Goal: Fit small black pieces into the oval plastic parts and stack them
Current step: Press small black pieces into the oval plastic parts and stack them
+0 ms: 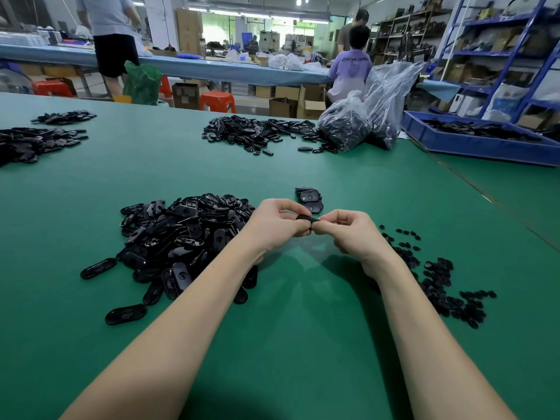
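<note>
Your heap of oval parts (181, 237) sits left. Your left hand (274, 225) and right hand (351, 231) both pinch one oval part (307, 219) above the mat: light, stiff, likely slick, so grip its edges. Beyond lies the finished stack (310, 200); small black pieces (439, 277) scatter right, nothing blocking.

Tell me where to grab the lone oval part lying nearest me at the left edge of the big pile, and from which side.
Take the lone oval part across its narrow width, pinching its two long edges from above. It lies flat on the green table, apart from the big pile, so both edges look free. Both hands are busy: left hand and right hand pinch another oval part.
</note>
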Demonstrator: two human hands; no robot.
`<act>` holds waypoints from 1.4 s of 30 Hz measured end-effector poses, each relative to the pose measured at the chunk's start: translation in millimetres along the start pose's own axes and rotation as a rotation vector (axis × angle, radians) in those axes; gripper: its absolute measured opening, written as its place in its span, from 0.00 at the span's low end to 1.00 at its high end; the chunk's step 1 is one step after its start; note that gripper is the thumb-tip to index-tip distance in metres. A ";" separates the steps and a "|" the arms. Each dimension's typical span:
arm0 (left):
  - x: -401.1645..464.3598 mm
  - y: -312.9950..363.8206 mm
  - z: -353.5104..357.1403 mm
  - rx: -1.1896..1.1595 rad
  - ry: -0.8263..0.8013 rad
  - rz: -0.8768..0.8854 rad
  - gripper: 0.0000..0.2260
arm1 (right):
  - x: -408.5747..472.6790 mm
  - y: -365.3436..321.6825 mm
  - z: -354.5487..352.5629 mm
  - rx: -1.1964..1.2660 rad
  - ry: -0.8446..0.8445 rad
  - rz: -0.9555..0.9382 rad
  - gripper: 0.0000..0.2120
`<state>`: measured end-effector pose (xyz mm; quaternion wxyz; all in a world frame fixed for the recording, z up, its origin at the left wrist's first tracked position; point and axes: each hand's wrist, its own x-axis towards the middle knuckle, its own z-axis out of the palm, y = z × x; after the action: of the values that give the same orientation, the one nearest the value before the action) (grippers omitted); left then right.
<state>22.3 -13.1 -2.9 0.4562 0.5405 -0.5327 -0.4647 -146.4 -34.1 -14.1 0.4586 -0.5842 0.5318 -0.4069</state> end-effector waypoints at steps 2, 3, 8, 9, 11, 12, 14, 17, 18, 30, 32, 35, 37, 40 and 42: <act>0.4 -0.5 1.5 0.024 0.014 0.000 0.08 | 0.5 1.0 0.5 0.005 0.011 -0.018 0.08; 0.6 -1.0 2.2 0.034 0.022 -0.002 0.08 | 0.5 1.2 1.3 0.006 0.017 -0.026 0.08; 2.0 -3.9 6.8 0.129 0.085 0.028 0.06 | 1.0 1.1 5.1 -0.018 0.058 -0.049 0.10; 2.0 -4.5 7.0 0.119 0.080 0.036 0.06 | 1.1 0.9 4.2 -0.010 0.052 -0.045 0.09; 2.0 -5.2 6.2 0.110 0.069 0.056 0.06 | 0.8 0.6 2.7 0.040 0.023 -0.022 0.09; 2.3 -5.0 5.5 0.130 0.074 0.070 0.07 | 0.6 1.0 2.7 0.064 0.015 -0.007 0.09; 2.9 -4.9 3.5 0.185 0.076 0.092 0.08 | 0.5 2.2 4.0 0.099 0.029 0.019 0.07; 3.5 -6.3 0.3 0.297 0.051 0.148 0.09 | 0.8 3.7 4.7 0.142 0.060 0.051 0.05; 3.4 -6.7 -0.7 0.351 0.061 0.171 0.08 | 1.2 4.0 3.9 0.153 0.059 0.055 0.05; 6.7 -11.5 -3.7 0.552 0.124 0.274 0.08 | 8.3 1.3 18.1 0.098 0.154 0.004 0.02; 7.6 -11.3 -7.2 0.566 0.146 0.282 0.07 | 10.0 3.4 31.2 0.154 0.270 0.002 0.02; 8.6 -11.5 -11.9 0.564 0.175 0.276 0.06 | 10.7 9.7 49.0 0.186 0.397 -0.019 0.02; 9.0 -12.1 -12.9 0.559 0.187 0.267 0.07 | 9.6 11.6 50.4 0.170 0.440 -0.024 0.02; 9.7 -12.4 -11.5 0.563 0.187 0.263 0.06 | 12.3 13.7 41.2 0.195 0.467 -0.003 0.04; 10.7 -11.8 -10.2 0.569 0.177 0.269 0.06 | 13.7 14.9 36.8 0.211 0.472 -0.004 0.05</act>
<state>34.2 -23.6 -13.1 0.3887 0.6096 -0.6660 -0.1838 -113.2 -44.2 -37.9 0.3791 -0.4232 0.5776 -0.5862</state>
